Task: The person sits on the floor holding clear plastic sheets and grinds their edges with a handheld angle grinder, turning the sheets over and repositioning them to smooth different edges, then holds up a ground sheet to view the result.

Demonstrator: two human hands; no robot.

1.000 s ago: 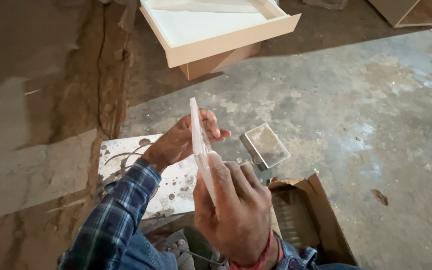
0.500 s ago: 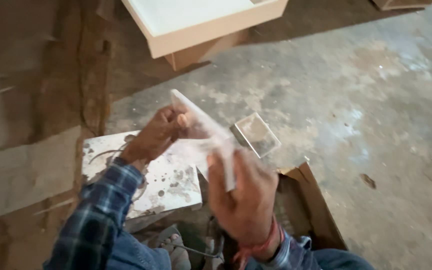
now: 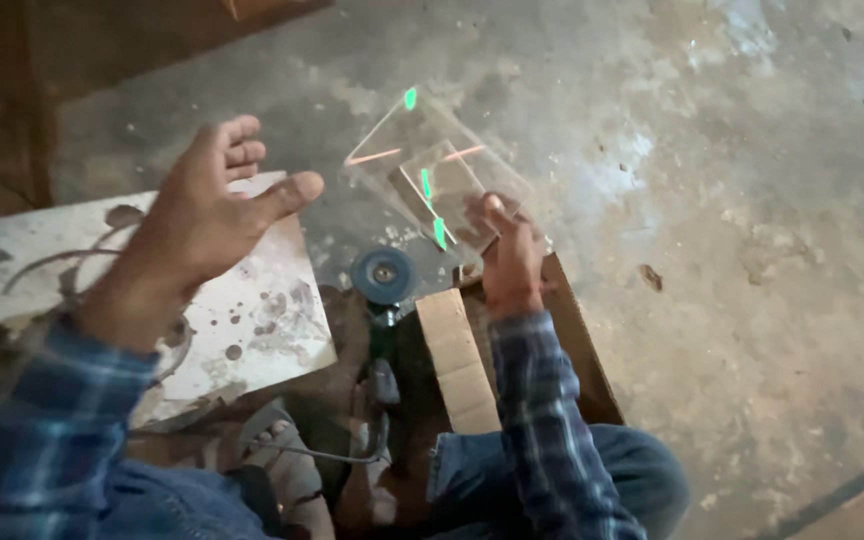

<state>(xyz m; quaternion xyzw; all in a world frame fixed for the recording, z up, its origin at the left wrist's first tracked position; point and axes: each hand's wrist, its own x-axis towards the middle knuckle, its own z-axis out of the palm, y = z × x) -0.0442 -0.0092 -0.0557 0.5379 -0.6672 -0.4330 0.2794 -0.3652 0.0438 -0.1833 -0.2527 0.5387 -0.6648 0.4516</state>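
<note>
My right hand [image 3: 508, 255] grips a clear glass pane [image 3: 422, 165] by its near corner and holds it out, nearly flat, over the concrete floor. Through the pane shows a small glass piece [image 3: 457, 195] lying on the floor. My left hand [image 3: 214, 205] is off the pane, raised with fingers spread, above a stained white board [image 3: 252, 320]. An angle grinder [image 3: 384, 275] with a round grey disc lies on the floor between my hands, its cable trailing toward my foot.
A brown cardboard box [image 3: 567, 340] with a pale wooden strip [image 3: 457, 355] sits under my right forearm. My sandalled foot [image 3: 287, 470] rests by the white board. Patchy concrete floor [image 3: 752, 200] stretches to the right and beyond.
The pane has swung from upright and edge-on to nearly flat. My left hand has let go of it and opened. The view has shifted right, and the white tray has left the frame.
</note>
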